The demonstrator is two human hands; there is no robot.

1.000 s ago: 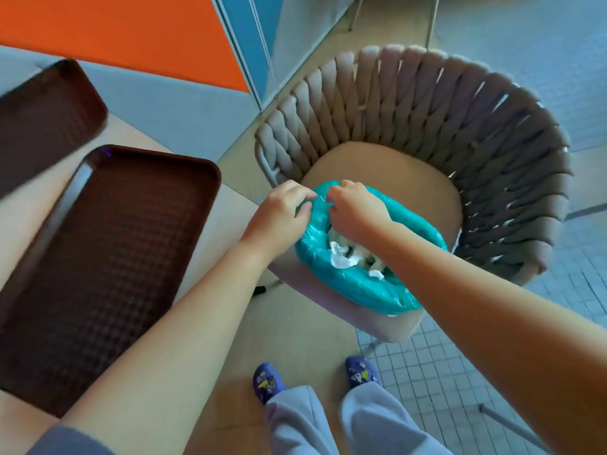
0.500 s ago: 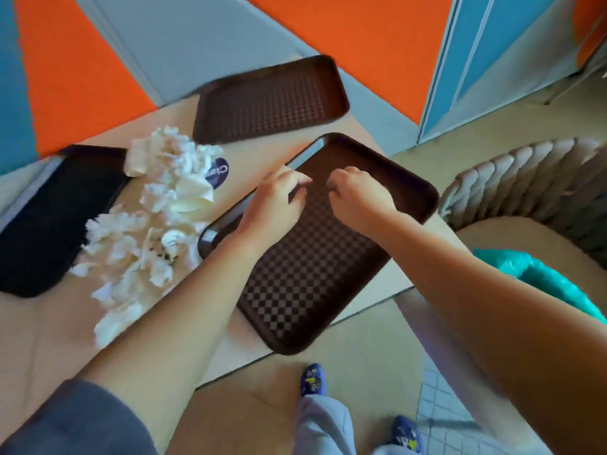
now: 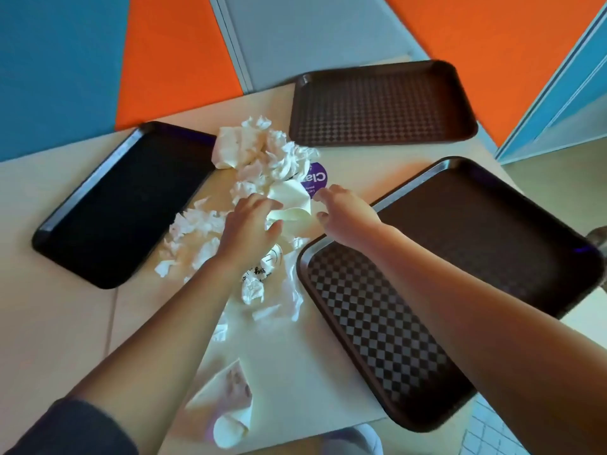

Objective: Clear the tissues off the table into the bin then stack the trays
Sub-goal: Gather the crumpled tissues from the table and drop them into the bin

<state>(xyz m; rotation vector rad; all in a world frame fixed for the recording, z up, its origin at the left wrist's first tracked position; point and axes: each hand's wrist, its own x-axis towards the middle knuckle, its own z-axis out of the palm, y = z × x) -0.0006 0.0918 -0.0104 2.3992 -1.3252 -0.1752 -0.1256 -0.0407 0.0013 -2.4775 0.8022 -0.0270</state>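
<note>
A pale surface carries three dark trays, crumpled tissues at centre, and seemingly a purple sticker.

Purple sticker half under tissues, lettering partly covered; lower tissue blurred.

Tissues mid-table, between left tray, far tray and, seemingly edge-overhanging, right tray.

Three trays ring the heaped tissues, leaving open table only along the near left.
</note>
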